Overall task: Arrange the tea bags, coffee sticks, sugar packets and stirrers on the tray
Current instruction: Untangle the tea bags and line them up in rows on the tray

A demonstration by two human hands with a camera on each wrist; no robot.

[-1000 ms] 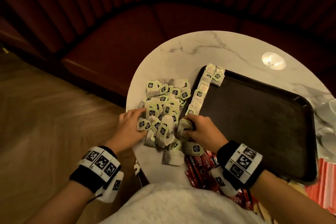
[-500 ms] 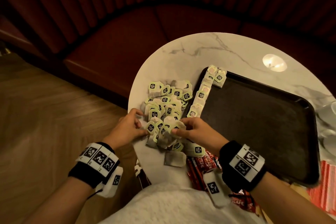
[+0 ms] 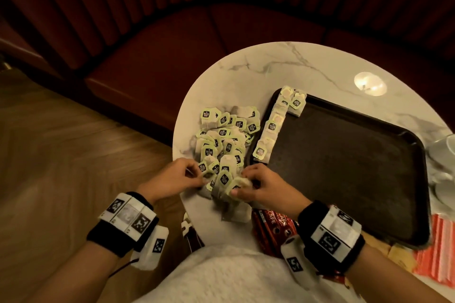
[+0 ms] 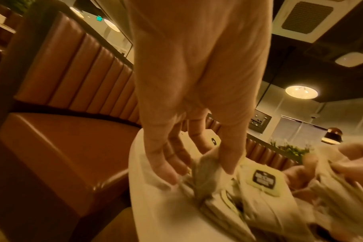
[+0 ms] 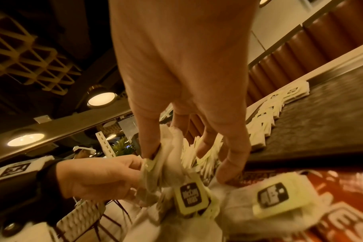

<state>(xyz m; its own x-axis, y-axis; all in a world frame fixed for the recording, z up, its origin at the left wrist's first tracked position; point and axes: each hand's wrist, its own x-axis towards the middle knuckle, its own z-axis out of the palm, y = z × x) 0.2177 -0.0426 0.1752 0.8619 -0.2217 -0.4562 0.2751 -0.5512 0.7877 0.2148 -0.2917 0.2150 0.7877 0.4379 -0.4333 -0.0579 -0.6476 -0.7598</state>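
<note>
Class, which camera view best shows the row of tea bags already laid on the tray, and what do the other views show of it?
The head view: the row of tea bags runs whole along the left edge of the tray, seen from above. The right wrist view shows it small, blurred and edge-on behind the right hand. The left wrist view does not show it.

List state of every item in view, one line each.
left hand: pinches tea bags at the pile's near edge
right hand: grips a bunch of tea bags
tea bag pile: loose on table
tea bag row: lined along tray's left edge
tray: mostly bare
coffee sticks: off tray
</note>
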